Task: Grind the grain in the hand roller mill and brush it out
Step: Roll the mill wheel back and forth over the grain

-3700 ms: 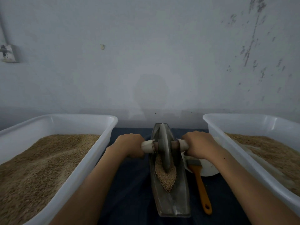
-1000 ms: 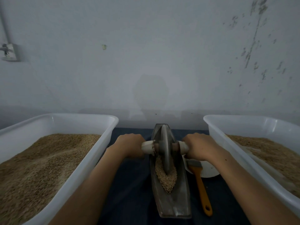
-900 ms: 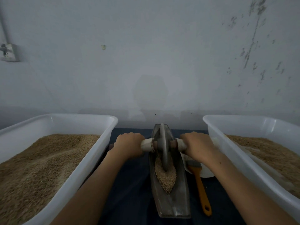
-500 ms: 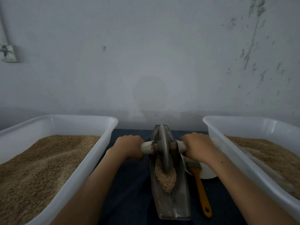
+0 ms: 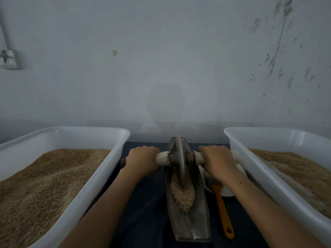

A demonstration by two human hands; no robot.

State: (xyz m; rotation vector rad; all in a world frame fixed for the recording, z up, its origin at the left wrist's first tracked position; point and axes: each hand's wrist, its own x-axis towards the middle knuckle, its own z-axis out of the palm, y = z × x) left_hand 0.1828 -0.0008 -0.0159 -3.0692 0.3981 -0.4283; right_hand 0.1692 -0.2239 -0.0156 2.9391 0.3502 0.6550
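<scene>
A boat-shaped metal mill trough [image 5: 189,228] lies on the dark table, its long axis running away from me. A grey grinding wheel [image 5: 180,158] stands upright in the far half of it, above a heap of grain [image 5: 182,194]. My left hand [image 5: 142,161] grips the pale axle handle [image 5: 162,158] on the wheel's left. The handle on the right is gripped by my right hand [image 5: 217,161]. An orange-handled brush [image 5: 222,208] lies just right of the trough, its bristles partly under my right wrist.
A white tub [image 5: 100,176] full of grain stands at the left, another white tub [image 5: 254,178] with grain at the right. A white dish [image 5: 227,192] sits under the brush head. A pale wall rises close behind the table.
The wheel rolls short strokes back and forth along the trough under both hands; it now sits slightly farther from me than half a second ago. The brush has not moved.
</scene>
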